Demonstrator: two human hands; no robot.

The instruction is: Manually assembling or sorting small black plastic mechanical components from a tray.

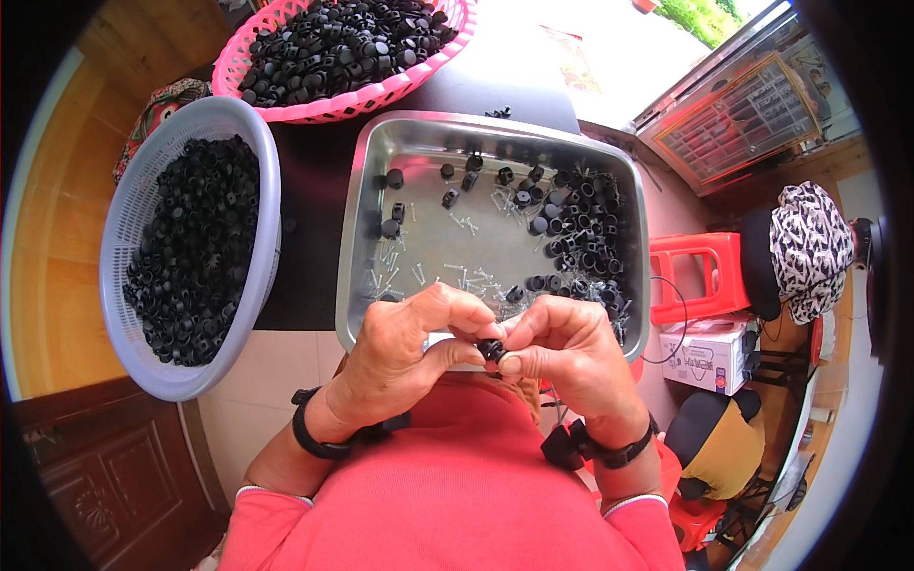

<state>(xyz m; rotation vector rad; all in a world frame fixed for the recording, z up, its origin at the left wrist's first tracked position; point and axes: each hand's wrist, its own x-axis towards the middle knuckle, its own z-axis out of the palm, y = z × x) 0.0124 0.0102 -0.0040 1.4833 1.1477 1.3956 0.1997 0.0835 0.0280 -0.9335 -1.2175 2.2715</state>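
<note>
Left hand (pixel 405 347) and right hand (pixel 562 347) meet close in front of the chest, fingertips pinched together on one small black plastic cap (pixel 491 349). Left thumb and forefinger clamp it from the left; right thumb and forefinger press on it from the right, thumbnail facing up. Both hands are closed on the same piece, which sits just over the near rim of the steel tray (pixel 347 238). Whether a screw is in the cap I cannot tell, the fingers cover it. Wrists are bent inward, forearms come up from the lower edge, a black band on each wrist.

Progress, judged from how things lie: well along, but plenty left. The steel tray holds a loose pile of black caps (pixel 581 233) along its right side, a few scattered at the middle and left, and small silver screws (pixel 457 276) strewn on its floor, so raw stock remains. To the left, beside the tray, the lavender basket (pixel 124 219) is about half full of black plastic parts (pixel 195 252), likely finished ones. Farther off, at the top, the pink basket (pixel 286 105) is heaped with more black parts (pixel 343 43); finished or not, I cannot tell.

Right of the tray, lower down, stand a red plastic stool (pixel 700 276) and a white carton (pixel 709 352).
</note>
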